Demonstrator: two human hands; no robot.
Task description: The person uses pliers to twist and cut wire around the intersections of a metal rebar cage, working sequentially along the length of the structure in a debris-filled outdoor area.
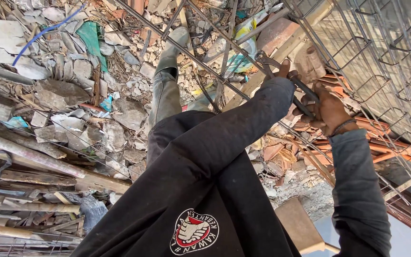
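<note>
My right hand is closed around the dark handles of a pair of steel pincers. The pincer jaws bite at a long diagonal rebar where it meets the rebar cage on the right. My left arm, in a black sleeve, crosses my body up to the same spot. Of my left hand only a fingertip shows beside the pincers; the sleeve hides the rest, so its grip is unclear.
Far below lie broken concrete rubble, wooden planks and scrap. My leg and boot stand on a bar. Orange tiles lie under the cage. A wooden block sits at lower right.
</note>
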